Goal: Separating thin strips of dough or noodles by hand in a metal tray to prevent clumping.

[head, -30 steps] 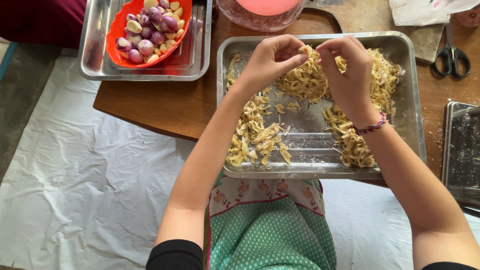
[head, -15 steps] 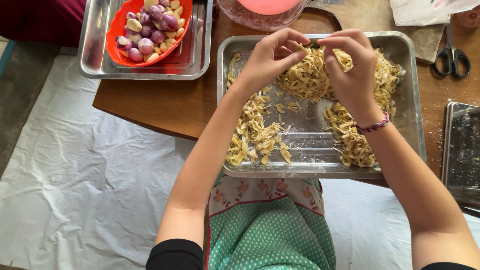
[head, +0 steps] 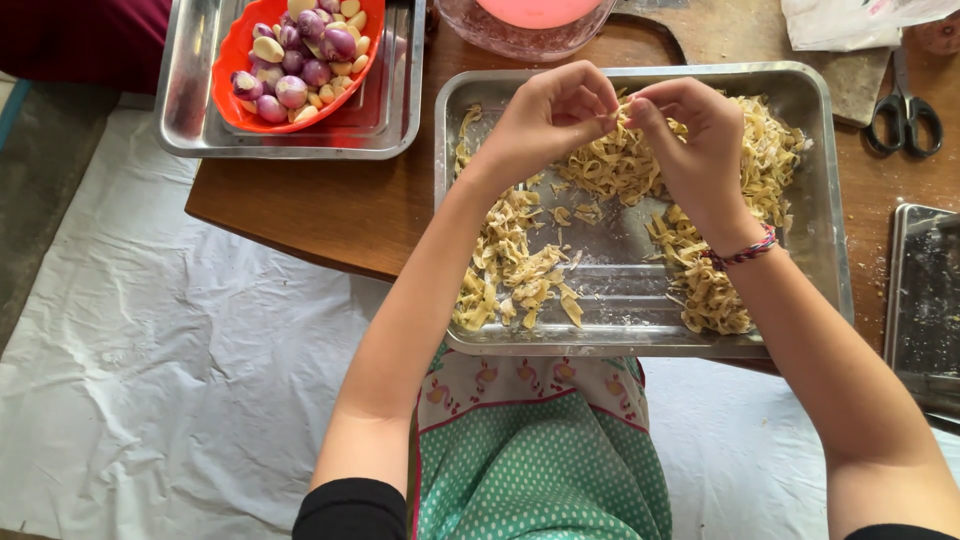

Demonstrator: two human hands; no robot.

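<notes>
A steel tray (head: 815, 215) on the wooden table (head: 330, 215) holds heaps of pale yellow noodle strips (head: 510, 270). Both hands hover over the tray's far middle. My left hand (head: 545, 120) and my right hand (head: 690, 140) pinch the same short noodle strip (head: 622, 112) between their fingertips, just above the far pile. A braided red bracelet (head: 745, 252) circles my right wrist. More noodles lie along the tray's left side and right side.
A second steel tray (head: 190, 130) at the far left carries a red bowl (head: 365, 65) of shallots and garlic. A glass bowl with a pink lid (head: 530, 20) stands behind. Black scissors (head: 900, 110) lie at the right, near a dark tray (head: 925, 300). White cloth covers the floor.
Both hands have shifted slightly while working a noodle strip between their fingertips; they stay over the far middle of the tray.
</notes>
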